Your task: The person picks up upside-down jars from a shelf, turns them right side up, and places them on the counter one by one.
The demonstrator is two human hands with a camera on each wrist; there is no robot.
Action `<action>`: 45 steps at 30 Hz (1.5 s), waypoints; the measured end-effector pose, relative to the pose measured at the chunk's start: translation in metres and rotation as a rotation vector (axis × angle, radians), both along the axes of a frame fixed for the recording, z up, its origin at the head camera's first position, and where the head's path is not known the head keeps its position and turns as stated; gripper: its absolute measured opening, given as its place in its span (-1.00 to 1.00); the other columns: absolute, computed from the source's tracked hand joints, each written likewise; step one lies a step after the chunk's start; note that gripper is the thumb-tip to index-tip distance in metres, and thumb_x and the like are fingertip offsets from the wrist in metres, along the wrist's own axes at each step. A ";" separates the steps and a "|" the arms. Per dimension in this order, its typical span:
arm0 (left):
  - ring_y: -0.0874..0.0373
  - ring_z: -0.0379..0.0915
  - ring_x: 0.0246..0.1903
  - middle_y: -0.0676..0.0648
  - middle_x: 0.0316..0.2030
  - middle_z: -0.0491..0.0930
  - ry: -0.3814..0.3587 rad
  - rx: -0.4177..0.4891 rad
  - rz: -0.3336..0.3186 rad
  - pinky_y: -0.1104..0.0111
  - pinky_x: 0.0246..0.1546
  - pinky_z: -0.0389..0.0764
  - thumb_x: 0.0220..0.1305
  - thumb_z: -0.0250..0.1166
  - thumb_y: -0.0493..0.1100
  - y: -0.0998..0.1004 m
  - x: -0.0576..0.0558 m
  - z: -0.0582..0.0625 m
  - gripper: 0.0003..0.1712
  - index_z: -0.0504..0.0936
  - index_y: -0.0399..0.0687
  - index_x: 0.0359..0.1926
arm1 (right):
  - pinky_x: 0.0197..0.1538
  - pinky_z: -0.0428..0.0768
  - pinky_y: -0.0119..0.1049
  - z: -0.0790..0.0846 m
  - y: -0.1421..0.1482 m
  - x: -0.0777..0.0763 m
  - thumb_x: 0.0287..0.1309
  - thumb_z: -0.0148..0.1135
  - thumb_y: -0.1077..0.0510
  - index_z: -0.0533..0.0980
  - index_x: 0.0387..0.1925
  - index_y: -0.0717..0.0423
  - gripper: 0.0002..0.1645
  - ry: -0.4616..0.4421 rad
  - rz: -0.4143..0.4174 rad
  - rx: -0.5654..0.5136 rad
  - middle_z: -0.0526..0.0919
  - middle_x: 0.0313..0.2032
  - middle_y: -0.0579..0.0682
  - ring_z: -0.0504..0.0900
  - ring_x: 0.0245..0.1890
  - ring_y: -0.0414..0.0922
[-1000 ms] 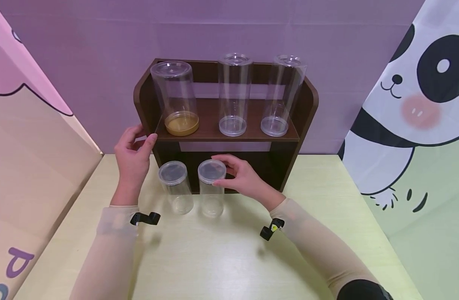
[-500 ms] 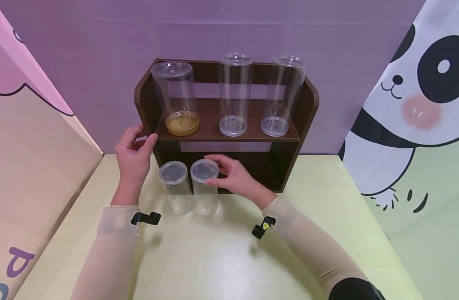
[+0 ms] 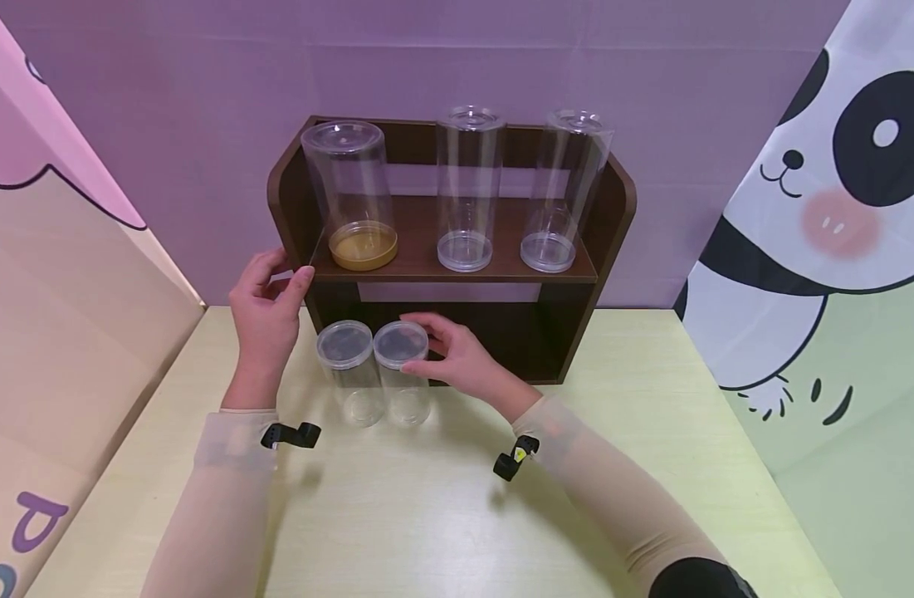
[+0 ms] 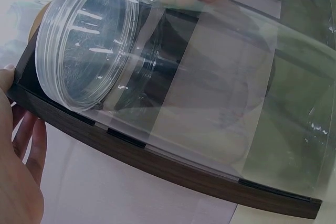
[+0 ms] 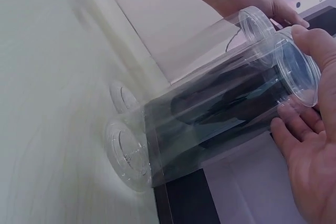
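In the head view, two clear lidded jars stand upright side by side in front of the dark brown wooden shelf (image 3: 618,224). My right hand (image 3: 467,357) holds the right jar (image 3: 401,342) near its lid, thumb in front and fingers behind. The left jar (image 3: 344,345) is right beside it; their lids look to be touching. At the shelf's left side, my left hand (image 3: 266,307) grips the side panel, with the thumb at its front edge. In the right wrist view, the held jar's lid (image 5: 298,69) sits between my thumb and fingers.
On the upper shelf board stand a wide clear jar (image 3: 348,178) with a gold lid at its bottom, a tall clear jar (image 3: 466,191) in the middle and another tall jar (image 3: 564,191) at right. A pale table (image 3: 442,515) spreads out in front. Behind hangs a purple backdrop (image 3: 202,124).
My right hand has moved the right jar leftward, closing the gap to the left jar. The left hand and the shelf look unchanged.
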State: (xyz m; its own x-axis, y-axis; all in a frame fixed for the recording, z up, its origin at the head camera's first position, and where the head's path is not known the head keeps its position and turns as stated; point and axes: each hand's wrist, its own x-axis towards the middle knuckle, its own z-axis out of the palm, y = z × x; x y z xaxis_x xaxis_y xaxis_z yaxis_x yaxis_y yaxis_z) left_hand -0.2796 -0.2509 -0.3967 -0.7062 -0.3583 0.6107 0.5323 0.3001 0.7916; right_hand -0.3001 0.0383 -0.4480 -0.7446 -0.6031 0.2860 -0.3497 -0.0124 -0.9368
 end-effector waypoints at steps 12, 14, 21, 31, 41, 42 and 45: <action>0.14 0.60 0.07 0.18 0.00 0.70 0.005 0.021 -0.013 0.44 0.11 0.67 0.51 0.48 -0.22 0.000 0.000 -0.001 -0.61 0.79 -0.13 0.29 | 0.51 0.51 -0.23 -0.004 -0.003 0.001 0.26 0.57 0.42 0.47 0.51 0.21 -0.17 0.013 -0.007 0.000 0.60 0.37 0.14 0.62 0.30 -0.04; 0.14 0.60 0.08 0.18 0.00 0.70 -0.002 0.019 -0.009 0.45 0.11 0.67 0.51 0.49 -0.20 0.000 0.000 -0.001 -0.61 0.79 -0.10 0.29 | 0.51 0.51 -0.23 -0.004 -0.002 0.001 0.26 0.58 0.41 0.47 0.51 0.19 -0.17 0.018 -0.014 0.009 0.60 0.38 0.12 0.62 0.31 -0.03; 0.13 0.60 0.08 0.17 0.00 0.70 -0.002 0.025 -0.010 0.44 0.12 0.67 0.50 0.49 -0.21 -0.001 -0.002 -0.001 -0.61 0.80 -0.10 0.29 | 0.52 0.52 -0.11 -0.001 0.000 0.002 0.27 0.59 0.36 0.47 0.53 0.16 -0.16 0.036 -0.028 0.049 0.61 0.38 0.11 0.63 0.33 -0.01; 0.11 0.63 0.04 0.17 -0.02 0.72 0.054 0.023 -0.031 0.40 0.10 0.69 0.50 0.48 -0.26 0.001 -0.003 -0.001 -0.63 0.80 -0.16 0.27 | 0.54 0.49 -0.07 0.003 0.002 0.003 0.28 0.60 0.31 0.39 0.59 0.14 -0.08 0.038 -0.029 0.094 0.58 0.40 0.09 0.60 0.37 0.01; 0.12 0.63 0.04 0.17 -0.02 0.71 0.040 0.027 -0.031 0.42 0.12 0.69 0.50 0.49 -0.24 0.001 -0.003 -0.002 -0.62 0.80 -0.14 0.27 | 0.55 0.47 -0.05 0.015 0.036 0.013 0.38 0.55 0.21 0.39 0.55 0.14 -0.18 0.124 -0.131 0.114 0.58 0.42 0.06 0.54 0.43 0.00; 0.12 0.63 0.04 0.18 -0.02 0.71 0.039 0.028 -0.029 0.42 0.12 0.69 0.50 0.49 -0.25 0.001 -0.003 -0.002 -0.63 0.80 -0.15 0.27 | 0.54 0.49 -0.05 0.018 0.042 0.015 0.40 0.54 0.20 0.40 0.52 0.15 -0.22 0.139 -0.156 0.113 0.60 0.40 0.07 0.55 0.42 -0.01; 0.12 0.62 0.04 0.18 -0.02 0.71 0.043 0.028 -0.031 0.42 0.12 0.69 0.49 0.49 -0.26 0.000 -0.004 -0.002 -0.63 0.80 -0.17 0.26 | 0.47 0.56 -0.06 0.030 0.059 0.024 0.41 0.52 0.20 0.45 0.45 0.19 -0.31 0.198 -0.250 0.105 0.65 0.31 0.09 0.60 0.34 0.01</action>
